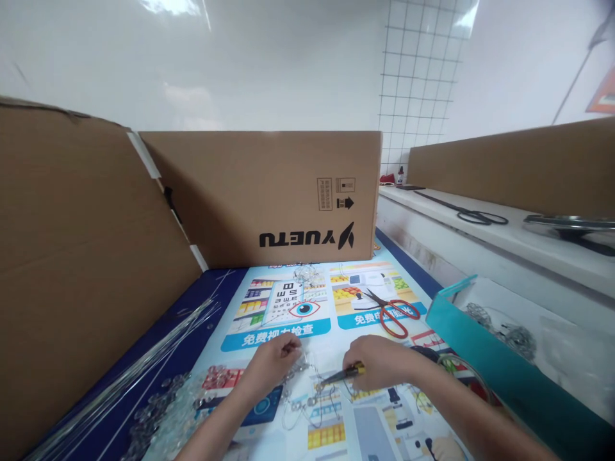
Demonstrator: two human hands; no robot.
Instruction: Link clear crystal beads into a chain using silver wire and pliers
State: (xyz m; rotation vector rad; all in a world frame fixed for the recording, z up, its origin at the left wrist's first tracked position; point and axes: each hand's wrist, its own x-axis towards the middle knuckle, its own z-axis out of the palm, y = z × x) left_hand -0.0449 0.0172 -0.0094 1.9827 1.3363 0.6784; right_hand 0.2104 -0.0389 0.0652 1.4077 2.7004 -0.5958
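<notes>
My left hand (pixel 275 365) is closed in a pinch on a thin wire strung with clear beads (pixel 302 396), low in the middle of the view. My right hand (pixel 379 363) grips small pliers with yellow handles (pixel 342 374), their tip pointing left at the beaded wire. Both hands rest over a printed poster (pixel 288 314) that covers the table. A small finished cluster of wire and beads (pixel 306 275) lies farther back on the poster.
Red-handled scissors (pixel 393 311) lie right of centre. A heap of clear beads (pixel 163 410) and long straight wires (pixel 144 358) sit at the left. Cardboard walls (pixel 269 192) stand behind and left. A teal box (pixel 485 346) holds wire pieces at right; black scissors (pixel 475 216) lie on a white ledge.
</notes>
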